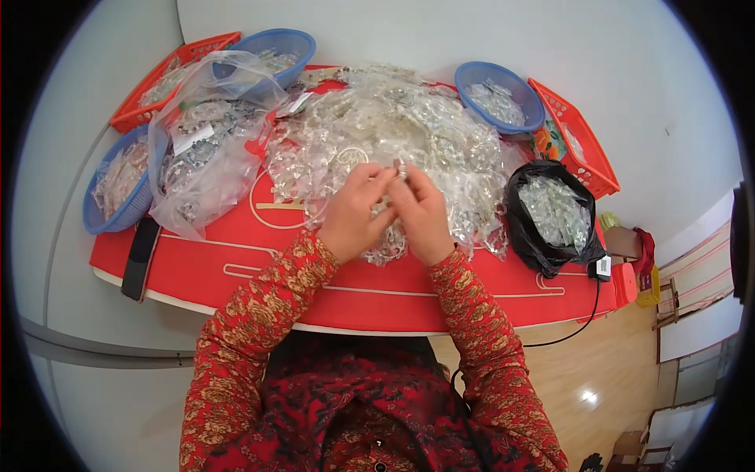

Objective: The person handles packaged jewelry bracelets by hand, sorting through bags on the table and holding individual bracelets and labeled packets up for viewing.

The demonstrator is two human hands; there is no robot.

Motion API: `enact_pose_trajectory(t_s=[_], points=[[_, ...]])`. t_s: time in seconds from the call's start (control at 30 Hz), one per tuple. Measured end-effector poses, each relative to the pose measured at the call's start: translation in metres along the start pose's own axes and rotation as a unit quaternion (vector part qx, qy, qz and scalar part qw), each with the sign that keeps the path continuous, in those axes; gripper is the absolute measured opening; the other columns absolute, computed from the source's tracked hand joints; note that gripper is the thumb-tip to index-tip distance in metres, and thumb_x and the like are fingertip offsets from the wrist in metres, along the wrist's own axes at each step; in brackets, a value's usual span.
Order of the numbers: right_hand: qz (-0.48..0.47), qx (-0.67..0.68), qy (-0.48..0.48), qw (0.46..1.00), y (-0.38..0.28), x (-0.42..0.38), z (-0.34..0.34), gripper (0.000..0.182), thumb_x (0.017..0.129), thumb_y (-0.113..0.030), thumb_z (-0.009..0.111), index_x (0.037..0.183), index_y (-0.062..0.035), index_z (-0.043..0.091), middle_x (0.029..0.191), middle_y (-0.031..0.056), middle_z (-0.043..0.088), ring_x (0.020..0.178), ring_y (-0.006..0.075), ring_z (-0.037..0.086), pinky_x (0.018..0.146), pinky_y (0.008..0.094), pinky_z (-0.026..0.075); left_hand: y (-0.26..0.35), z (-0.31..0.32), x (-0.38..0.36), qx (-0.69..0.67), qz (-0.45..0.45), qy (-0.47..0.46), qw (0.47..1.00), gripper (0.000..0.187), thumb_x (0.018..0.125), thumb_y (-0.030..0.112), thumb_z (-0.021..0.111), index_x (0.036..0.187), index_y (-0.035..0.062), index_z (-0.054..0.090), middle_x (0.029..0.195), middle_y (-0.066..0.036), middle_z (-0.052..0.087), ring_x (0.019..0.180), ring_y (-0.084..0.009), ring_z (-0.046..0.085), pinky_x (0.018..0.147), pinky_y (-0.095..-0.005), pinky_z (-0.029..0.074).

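Left grip [358, 211] meets right grip [422, 214] over heaped clear packets [401, 118]

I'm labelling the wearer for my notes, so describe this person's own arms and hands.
The left sleeve and right sleeve match: long, red, densely printed with tan-gold flowers, reaching about to the wrist. The left hand and right hand are bare, without gloves.

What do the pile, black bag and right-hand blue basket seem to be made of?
Pile: apparently clear, glossy plastic packets, by the glints and see-through film; contents unclear.
Black bag: probably thin, shiny plastic, by its crinkled folds.
Blue basket: likely moulded satin plastic, by its even colour and stiff rim.
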State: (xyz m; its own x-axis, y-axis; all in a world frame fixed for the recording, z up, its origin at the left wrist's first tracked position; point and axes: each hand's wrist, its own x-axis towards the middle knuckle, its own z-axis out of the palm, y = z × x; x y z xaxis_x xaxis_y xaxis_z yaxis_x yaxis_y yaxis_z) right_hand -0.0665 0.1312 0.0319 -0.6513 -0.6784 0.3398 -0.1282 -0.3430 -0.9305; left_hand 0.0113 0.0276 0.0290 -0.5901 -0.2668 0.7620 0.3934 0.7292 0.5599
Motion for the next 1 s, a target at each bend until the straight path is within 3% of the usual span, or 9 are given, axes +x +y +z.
enact_pose_trajectory(t_s=[0.07,0.17,0.27,0.37,0.57,0.67,0.77,1.0], points=[[0.055,0.043,0.047,0.996,0.006,0.006,-0.014,0.028,0.087,-0.019,0.049,0.109,-0.0021,0.049,0.092,0.0054,0.059,0.081,0.009,0.054,0.066,0.0233,0.044,0.0,-0.002,-0.003,-0.018,-0.009,-0.049,0.999,0.03,0.075,0.012,0.062,0.103,0.0046,0.055,0.083,-0.004,0.054,0.07,-0.0105,0.051,0.056,-0.0204,0.042],[0.086,0.153,0.055,0.983,0.003,0.008,-0.024,0.024,0.087,-0.018,0.047,0.107,-0.0039,0.051,0.093,0.005,0.06,0.082,0.0083,0.055,0.063,0.0225,0.044,-0.005,-0.011,0.003,-0.049,-0.121,0.032,0.991,0.028,0.077,0.015,0.061,0.101,0.0025,0.055,0.082,-0.002,0.054,0.067,-0.0087,0.049,0.057,-0.0196,0.041],[0.086,0.18,0.008,0.98,0.002,0.006,-0.023,0.023,0.088,-0.018,0.048,0.105,-0.0052,0.052,0.095,0.004,0.06,0.081,0.0077,0.055,0.062,0.0219,0.044,-0.018,-0.015,0.006,-0.174,-0.246,0.032,0.953,0.024,0.077,0.017,0.062,0.092,-0.0006,0.057,0.079,-0.002,0.054,0.063,-0.0068,0.048,0.055,-0.0203,0.04],[0.098,0.17,-0.006,0.98,0.001,0.005,-0.019,0.024,0.087,-0.02,0.049,0.106,-0.0048,0.052,0.096,0.0036,0.06,0.079,0.0071,0.054,0.062,0.0204,0.043,-0.014,-0.016,0.006,-0.31,-0.317,-0.056,0.895,0.02,0.079,0.019,0.061,0.083,-0.0003,0.059,0.068,0.002,0.052,0.058,-0.0044,0.046,0.051,-0.0187,0.038],[0.108,0.065,0.044,0.991,0.001,0.009,-0.027,0.025,0.082,-0.022,0.056,0.096,-0.002,0.058,0.085,0.0013,0.059,0.07,0.0056,0.052,0.056,0.0183,0.041,-0.023,-0.016,0.004,-0.305,-0.328,-0.025,0.894,0.02,0.079,0.02,0.061,0.07,0.0035,0.055,0.057,0.004,0.048,0.049,-0.0026,0.04,0.044,-0.0175,0.033],[0.114,-0.031,-0.021,0.993,-0.002,0.01,-0.034,0.022,0.082,-0.021,0.057,0.092,-0.0018,0.059,0.08,0.0026,0.06,0.063,0.0057,0.051,0.053,0.0184,0.041,-0.031,-0.017,0.004,-0.307,-0.325,-0.003,0.894,0.022,0.079,0.021,0.061,0.067,0.0042,0.053,0.056,0.004,0.047,0.048,-0.0024,0.039,0.043,-0.0176,0.031],[0.137,-0.072,-0.021,0.988,-0.002,0.008,-0.028,0.019,0.081,-0.019,0.058,0.086,-0.0017,0.059,0.07,0.0011,0.059,0.057,0.0053,0.049,0.051,0.0178,0.039,-0.03,-0.017,0.004,-0.312,-0.322,-0.012,0.894,0.021,0.079,0.02,0.062,0.068,0.0039,0.054,0.057,0.004,0.048,0.048,-0.0026,0.04,0.043,-0.0175,0.032],[0.05,-0.124,-0.024,0.991,0.008,0.01,-0.03,0.015,0.08,-0.016,0.057,0.077,-0.0014,0.057,0.064,-0.0016,0.054,0.054,0.0038,0.046,0.047,0.0181,0.036,-0.025,-0.016,0.006,-0.279,-0.311,0.0,0.908,0.02,0.078,0.018,0.062,0.068,0.0025,0.053,0.056,0.003,0.049,0.049,-0.0028,0.042,0.043,-0.0187,0.033]])
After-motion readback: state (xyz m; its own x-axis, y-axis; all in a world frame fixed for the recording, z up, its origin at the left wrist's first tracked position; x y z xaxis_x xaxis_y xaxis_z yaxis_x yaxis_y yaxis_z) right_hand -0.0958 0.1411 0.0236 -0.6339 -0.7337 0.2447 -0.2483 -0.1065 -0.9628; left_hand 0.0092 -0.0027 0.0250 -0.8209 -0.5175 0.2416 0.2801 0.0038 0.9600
